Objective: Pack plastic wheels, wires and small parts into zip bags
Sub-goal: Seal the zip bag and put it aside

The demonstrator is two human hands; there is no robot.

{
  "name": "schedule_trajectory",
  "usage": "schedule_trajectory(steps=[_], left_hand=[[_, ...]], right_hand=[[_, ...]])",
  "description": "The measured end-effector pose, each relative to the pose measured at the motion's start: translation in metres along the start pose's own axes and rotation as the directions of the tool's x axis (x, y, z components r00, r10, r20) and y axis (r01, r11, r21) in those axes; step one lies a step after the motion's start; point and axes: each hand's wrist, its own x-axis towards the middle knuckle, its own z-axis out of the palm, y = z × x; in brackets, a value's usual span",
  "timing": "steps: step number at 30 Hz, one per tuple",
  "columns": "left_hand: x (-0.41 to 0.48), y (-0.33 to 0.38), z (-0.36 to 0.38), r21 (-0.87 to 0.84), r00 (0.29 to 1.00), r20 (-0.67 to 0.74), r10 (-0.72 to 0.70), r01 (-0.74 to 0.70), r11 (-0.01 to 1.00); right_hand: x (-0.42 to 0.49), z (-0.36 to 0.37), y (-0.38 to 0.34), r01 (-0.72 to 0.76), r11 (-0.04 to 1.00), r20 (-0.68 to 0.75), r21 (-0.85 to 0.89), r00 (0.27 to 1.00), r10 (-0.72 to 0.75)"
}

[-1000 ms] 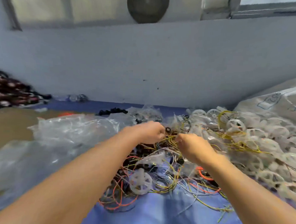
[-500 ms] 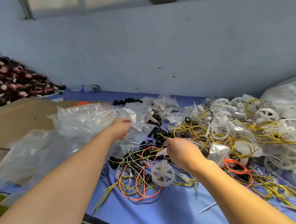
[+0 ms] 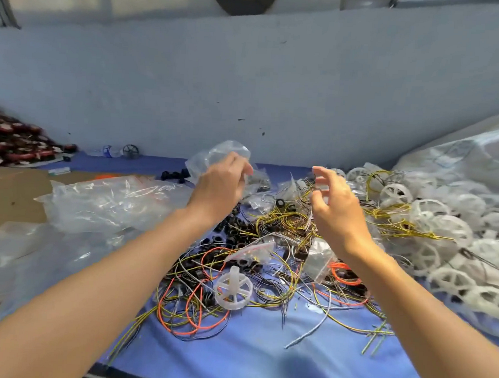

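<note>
I see blue cloth [image 3: 262,363] under everything. Landmark: wire tangle [image 3: 281,228], mid-cloth. Right of the tangle and touching it is the white wheel heap [image 3: 456,243]. Left of it is a pile of loose clear bags [image 3: 106,201]. Above its far left edge, left hand [image 3: 219,184] grips one raised zip bag [image 3: 218,158]. Over its far side, right hand [image 3: 337,205] has fingers spread, loosely curled, holding nothing. Single wheel [image 3: 231,289] sits on its near edge.

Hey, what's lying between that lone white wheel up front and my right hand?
In the head view, a small zip bag with a red strip and a tangle of yellow and black wires lie between the wheel and the right hand.
</note>
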Motion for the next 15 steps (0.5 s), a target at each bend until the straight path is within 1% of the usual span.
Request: schedule_trajectory(steps=[2, 4, 6, 8, 11, 13, 15], left_hand=[[0.002, 0.026, -0.021, -0.003, 0.982, 0.016, 0.19, -0.19, 0.982], [0.001, 0.049, -0.043, -0.034, 0.928, 0.03, 0.371, -0.37, 0.929], [0.001, 0.07, -0.064, -0.026, 0.874, 0.021, 0.486, -0.485, 0.874], [0.003, 0.092, -0.083, -0.025, 0.85, -0.001, 0.527, -0.527, 0.85], [0.002, 0.124, -0.106, -0.038, 0.837, -0.013, 0.547, -0.547, 0.836], [-0.001, 0.141, -0.115, -0.066, 0.861, -0.042, 0.507, -0.509, 0.858], [-0.003, 0.155, -0.119, -0.1, 0.899, -0.084, 0.43, -0.437, 0.894]], right_hand=[[0.01, -0.019, -0.015, 0.015, 0.999, -0.043, 0.04, 0.999, -0.014], [0.015, -0.041, -0.027, 0.021, 0.992, -0.058, 0.125, 0.998, -0.013], [0.015, -0.064, -0.038, 0.041, 0.972, -0.06, 0.23, 0.998, -0.027], [0.01, -0.086, -0.047, 0.08, 0.959, -0.019, 0.274, 0.997, -0.078], [-0.008, -0.113, -0.054, 0.101, 0.959, 0.148, 0.265, 0.978, -0.144], [-0.024, -0.128, -0.055, 0.102, 0.963, 0.233, 0.249, 0.959, -0.162], [-0.039, -0.141, -0.055, 0.137, 0.955, 0.225, 0.265, 0.954, -0.199]])
